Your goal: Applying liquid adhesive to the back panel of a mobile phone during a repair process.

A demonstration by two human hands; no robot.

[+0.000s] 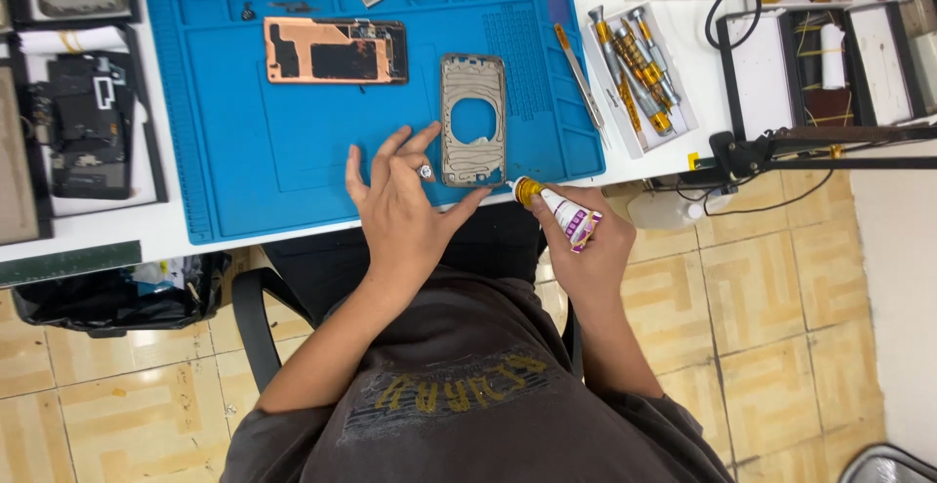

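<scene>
In the head view, a grey phone frame (473,120) is lying on the blue mat (293,161), at 12 o'clock from the person. Its lower corner is steadied by the left hand (400,205), with the fingers spread apart and nothing enclosed. A small glue tube (558,212) is clasped by the right hand (586,244), its nozzle just beside the frame's lower edge at 5 o'clock. Thin wavy lines are seen on the frame; whether they are glue cannot be told, so the gluing seems in progress. A copper-coloured phone body (335,51) is waiting at 10 o'clock.
</scene>
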